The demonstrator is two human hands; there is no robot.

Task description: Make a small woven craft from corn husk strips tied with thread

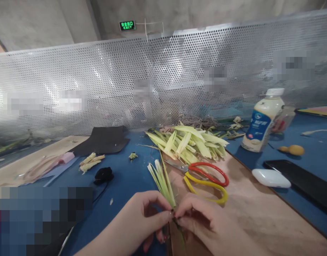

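The bundle of leaf strips [164, 188] is pale green with creamy white tips, loosely fanned at its far end and gathered to a narrow, pinched point at its near end, where detail is partly hidden. It runs lengthwise along the left edge of the brown board [254, 213], tilted slightly left, its tips crossing that edge over the blue surface [126, 177]. Whether it touches either is unclear.

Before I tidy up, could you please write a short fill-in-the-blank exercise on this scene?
The leaf strips pinched by the left hand and right hand point ____ from the camera.
The scissors have one yellow handle and one ____ handle.
The lit sign reads ____ in English.
Missing words: away; red; EXIT.
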